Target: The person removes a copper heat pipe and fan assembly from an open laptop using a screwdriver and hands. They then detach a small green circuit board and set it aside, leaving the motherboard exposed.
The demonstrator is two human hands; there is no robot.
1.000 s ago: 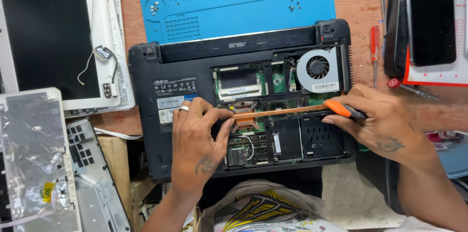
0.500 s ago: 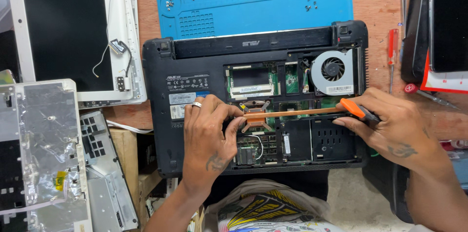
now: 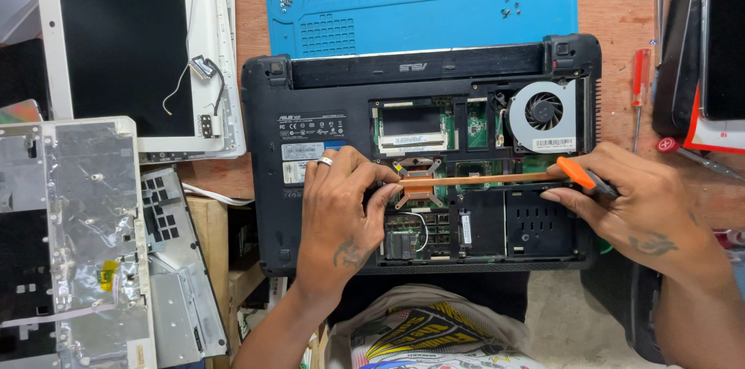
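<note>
Looking down from my head camera, I have an opened black laptop [image 3: 310,206] lying bottom-up on the wooden bench, its cover off so the boards and the round fan [image 3: 545,111] show. My left hand [image 3: 339,210] rests on the laptop's middle, fingers curled together and pinching at the left end of the copper heat pipe [image 3: 473,180], right by the cross-shaped bracket [image 3: 416,183]. A ring sits on one finger. My right hand [image 3: 632,206] is closed around a tool with an orange handle [image 3: 576,173], its end touching the right end of the copper pipe, just below the fan. The pipe runs level between my two hands, across the open bay.

Behind the laptop lies a blue mat [image 3: 423,4] with small screws scattered in its trays. To the left sit a white screen lid [image 3: 128,43] and a silver keyboard frame [image 3: 74,237]. A red screwdriver [image 3: 639,82] lies at the right.
</note>
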